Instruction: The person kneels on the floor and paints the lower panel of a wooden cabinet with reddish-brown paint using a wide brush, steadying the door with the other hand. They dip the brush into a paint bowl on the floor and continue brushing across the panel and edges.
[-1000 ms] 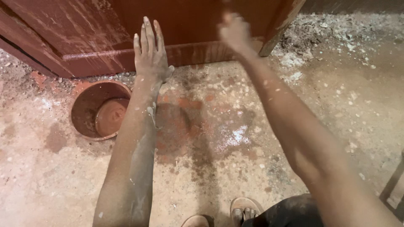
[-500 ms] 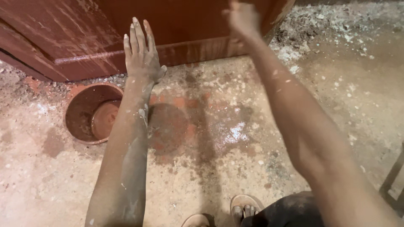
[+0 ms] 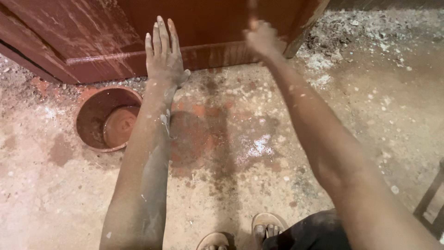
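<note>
Dusty concrete floor [image 3: 370, 120], blotched with reddish stains and white flecks, fills most of my head view; a reddish-brown wooden door [image 3: 208, 28] stands along the top edge.

Left hand [image 3: 164, 55]: flat against the lower part of the door, fingers straight, close together and pointing up, palm on the wood. It grips nothing. The forearm is streaked with pale dust.

Right hand [image 3: 262, 39]: raised against the door to the right of the left hand, near the door's right edge. It is blurred. A thin reddish-brown object [image 3: 252, 14] rises from it against the panel; the fingers look curled about it, but I cannot tell what it is or how firmly it is held.

Surroundings: a round clay-coloured bucket [image 3: 108, 118] stands on the floor below and to the left of the left hand, just beside that forearm, open top up, with brown liquid or residue in the bottom. A heap of grey rubble [image 3: 342, 37] lies to the right of the right hand, past the door's edge. A wet white patch [image 3: 259, 146] sits on the floor between the two forearms. Sandalled feet [image 3: 266, 229] show at the bottom edge, well below both hands. Nothing lies between either hand and the door.
</note>
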A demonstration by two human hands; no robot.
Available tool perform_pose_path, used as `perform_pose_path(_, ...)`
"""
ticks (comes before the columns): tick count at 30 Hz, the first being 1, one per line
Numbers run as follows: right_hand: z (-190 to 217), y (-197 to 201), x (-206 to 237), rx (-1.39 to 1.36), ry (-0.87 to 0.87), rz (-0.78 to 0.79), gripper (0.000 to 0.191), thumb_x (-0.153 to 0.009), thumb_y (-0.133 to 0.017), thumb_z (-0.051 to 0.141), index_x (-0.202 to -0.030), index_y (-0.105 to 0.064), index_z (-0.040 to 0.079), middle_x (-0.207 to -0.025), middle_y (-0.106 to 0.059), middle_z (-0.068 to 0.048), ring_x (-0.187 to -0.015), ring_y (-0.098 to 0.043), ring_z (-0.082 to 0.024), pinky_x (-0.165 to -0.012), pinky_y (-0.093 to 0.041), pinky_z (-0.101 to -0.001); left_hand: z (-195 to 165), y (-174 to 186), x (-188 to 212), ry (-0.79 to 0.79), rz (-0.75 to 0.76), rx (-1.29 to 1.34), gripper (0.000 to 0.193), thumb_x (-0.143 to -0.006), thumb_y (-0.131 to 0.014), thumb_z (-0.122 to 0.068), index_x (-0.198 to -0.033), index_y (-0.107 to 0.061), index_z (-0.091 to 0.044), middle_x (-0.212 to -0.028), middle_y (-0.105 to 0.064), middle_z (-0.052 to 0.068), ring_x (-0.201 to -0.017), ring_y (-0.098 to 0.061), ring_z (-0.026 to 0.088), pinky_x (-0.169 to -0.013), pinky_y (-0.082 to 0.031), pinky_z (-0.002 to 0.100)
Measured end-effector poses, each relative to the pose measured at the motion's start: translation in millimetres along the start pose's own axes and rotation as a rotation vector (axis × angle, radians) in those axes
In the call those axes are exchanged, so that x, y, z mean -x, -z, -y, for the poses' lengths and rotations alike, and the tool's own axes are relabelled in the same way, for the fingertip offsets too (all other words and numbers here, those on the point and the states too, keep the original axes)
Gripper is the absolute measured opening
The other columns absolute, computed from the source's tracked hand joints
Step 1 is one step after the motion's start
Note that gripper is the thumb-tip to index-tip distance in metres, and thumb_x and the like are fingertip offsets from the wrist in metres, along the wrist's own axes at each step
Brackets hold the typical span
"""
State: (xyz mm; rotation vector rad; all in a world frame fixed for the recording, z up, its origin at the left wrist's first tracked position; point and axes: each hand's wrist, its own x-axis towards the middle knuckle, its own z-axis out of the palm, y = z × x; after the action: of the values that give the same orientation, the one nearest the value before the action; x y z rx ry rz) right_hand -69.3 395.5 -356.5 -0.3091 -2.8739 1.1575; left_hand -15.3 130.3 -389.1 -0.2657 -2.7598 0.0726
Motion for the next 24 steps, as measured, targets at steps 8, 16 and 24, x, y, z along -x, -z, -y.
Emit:
perform_pose_path(8, 59, -39, 30, 0.096, 0.325, 0.211, 0.030, -0.103, -0.059, 0.036, -0.102, -0.060, 0.007, -0.083, -0.060, -0.001, -0.063, -0.057, -0.009, -0.050, -0.049, -0.0257, 2, 8, -1, 0.009, 0.004, -0.015, 0.138, -0.077, -0.083, -0.059, -0.165, 0.004, 0.002, -0.171, -0.001, 0.026, -0.159, -0.009, 0.037, -0.129, -0.012, 0.053)
perform_pose_path(16, -25, 28, -7, -0.072, -0.145, -0.110, 0.029, -0.105, -0.054, 0.034, -0.108, -0.066, 0.009, -0.082, -0.062, -0.004, -0.053, -0.048, -0.006, -0.044, -0.042, -0.0229, 2, 4, 1, -0.020, 0.055, 0.040, 0.139, -0.073, -0.084, -0.057, -0.165, 0.002, 0.002, -0.170, -0.002, 0.027, -0.159, -0.011, 0.037, -0.128, -0.012, 0.053)
perform_pose_path(24, -48, 44, -14, -0.378, -0.293, -0.290, 0.029, -0.107, -0.050, 0.023, -0.125, -0.063, 0.004, -0.082, -0.067, -0.004, -0.051, -0.054, -0.007, -0.042, -0.046, -0.0227, -6, -1, -2, -0.023, -0.025, 0.031, 0.137, -0.074, -0.084, -0.054, -0.164, 0.002, 0.003, -0.171, -0.001, 0.028, -0.160, -0.009, 0.038, -0.129, -0.010, 0.053)
